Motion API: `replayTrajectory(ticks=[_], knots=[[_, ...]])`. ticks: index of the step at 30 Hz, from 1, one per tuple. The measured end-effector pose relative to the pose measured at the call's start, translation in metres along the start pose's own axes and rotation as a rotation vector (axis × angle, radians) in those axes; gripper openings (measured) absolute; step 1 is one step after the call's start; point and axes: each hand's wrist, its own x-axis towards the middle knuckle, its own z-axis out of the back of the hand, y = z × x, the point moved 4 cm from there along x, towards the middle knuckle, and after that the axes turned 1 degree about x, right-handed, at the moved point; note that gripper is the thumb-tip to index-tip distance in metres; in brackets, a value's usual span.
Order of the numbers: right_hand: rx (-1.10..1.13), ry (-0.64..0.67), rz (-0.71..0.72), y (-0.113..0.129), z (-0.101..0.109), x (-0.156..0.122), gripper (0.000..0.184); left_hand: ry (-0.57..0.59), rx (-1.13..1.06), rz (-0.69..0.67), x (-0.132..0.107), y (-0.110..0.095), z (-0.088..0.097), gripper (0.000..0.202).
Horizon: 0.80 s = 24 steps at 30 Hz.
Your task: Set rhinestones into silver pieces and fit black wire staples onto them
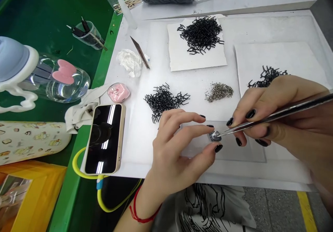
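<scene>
My left hand (174, 148) pinches a small, dark, shiny square piece (215, 136) between thumb and index finger, low over the white work surface; its exact kind is too small to tell. My right hand (286, 117) is closed around metal tweezers (283, 114), whose tips touch the piece or lie just at it. Whether the tips grip anything cannot be made out. Just beyond both hands lies a little heap of tiny brownish metal bits (221, 91). A pile of bent black parts (165, 100) is by my left fingers, and another black pile (267, 75) is partly hidden behind my right hand.
A larger black pile (201, 34) sits on white paper (197, 63) at the back. On the left are a phone (105, 138) with a yellow cable, a pink case (118, 92), crumpled tissue (130, 62), a pointed metal strip (139, 51) and a water bottle (65, 76).
</scene>
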Motion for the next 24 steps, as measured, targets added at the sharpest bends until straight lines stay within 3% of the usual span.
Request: replayTrajectory(ticks=[24], knots=[[-0.024,-0.034,0.002,-0.0031,0.0086,-0.0036,0.012,-0.019,-0.011,-0.025,-0.0001,0.0007,-0.0012,0.012]])
